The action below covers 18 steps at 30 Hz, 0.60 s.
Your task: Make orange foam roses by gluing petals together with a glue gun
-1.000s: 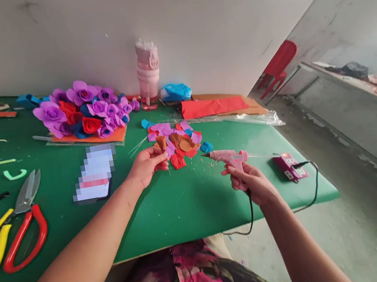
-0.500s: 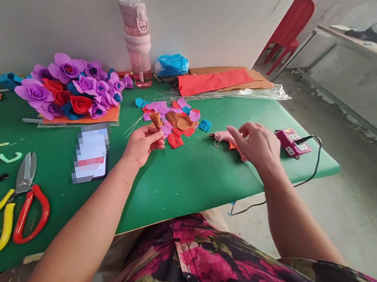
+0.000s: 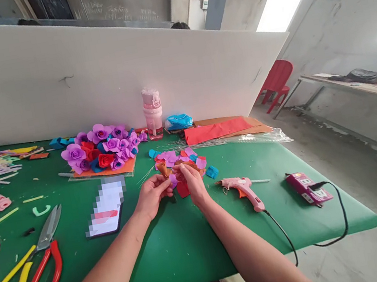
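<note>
Cone of rolled brown paper-like sheet [image 3: 161, 166] stands, in the head view, at one o'clock from the left hand [image 3: 154, 193], its wide end up. Left thumb and fingers pinch it low, at the narrow end. The right hand [image 3: 192, 183], at three o'clock from the left, has its fingertips drawn together beside the cone; whether they pinch a petal I cannot tell. Loose petals [image 3: 168, 157] lie beneath and beyond both hands, and a pink glue gun [image 3: 242, 187] rests on the green table [image 3: 179, 254] between three and four o'clock from the right hand. The cone should be very light, soft and easily creased, hardly slippery; the narrow base is likely the safest hold, sparing the thin rim.
</note>
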{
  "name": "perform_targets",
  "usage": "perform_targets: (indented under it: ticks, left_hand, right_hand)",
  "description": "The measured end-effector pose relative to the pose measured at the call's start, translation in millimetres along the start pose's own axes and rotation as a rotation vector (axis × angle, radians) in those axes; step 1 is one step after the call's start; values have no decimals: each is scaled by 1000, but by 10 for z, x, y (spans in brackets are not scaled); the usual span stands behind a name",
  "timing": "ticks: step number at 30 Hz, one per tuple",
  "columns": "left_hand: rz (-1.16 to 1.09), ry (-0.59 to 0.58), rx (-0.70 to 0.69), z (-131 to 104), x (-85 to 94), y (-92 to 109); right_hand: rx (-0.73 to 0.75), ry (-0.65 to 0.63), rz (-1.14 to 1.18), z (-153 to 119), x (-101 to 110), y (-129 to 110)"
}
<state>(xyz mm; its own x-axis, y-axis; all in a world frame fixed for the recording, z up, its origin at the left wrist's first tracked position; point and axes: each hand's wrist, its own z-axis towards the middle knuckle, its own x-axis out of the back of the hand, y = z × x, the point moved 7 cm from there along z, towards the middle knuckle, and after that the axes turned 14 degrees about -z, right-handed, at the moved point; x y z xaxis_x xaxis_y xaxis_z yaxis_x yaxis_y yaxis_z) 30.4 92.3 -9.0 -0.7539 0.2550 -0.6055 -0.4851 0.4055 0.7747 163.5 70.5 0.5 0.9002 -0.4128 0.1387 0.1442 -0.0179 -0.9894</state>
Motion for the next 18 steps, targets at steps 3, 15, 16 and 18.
perform_targets:
  ticks: [3, 15, 16, 18]
  left_hand:
    - [7, 1, 30, -11, -16, -43]
    - [-23, 15, 13, -5, -5, -33]
    - [-16, 24, 10, -3, 5, -30]
    - [-7, 31, -1, 1, 14, -27]
  right_hand:
    - [-11, -119, -19, -118, -90, -42]
    - [100, -79, -184, -189, -123, -186]
    - [110, -65, -192, -188, -108, -198]
    - [120, -46, -213, -191, -94, -216]
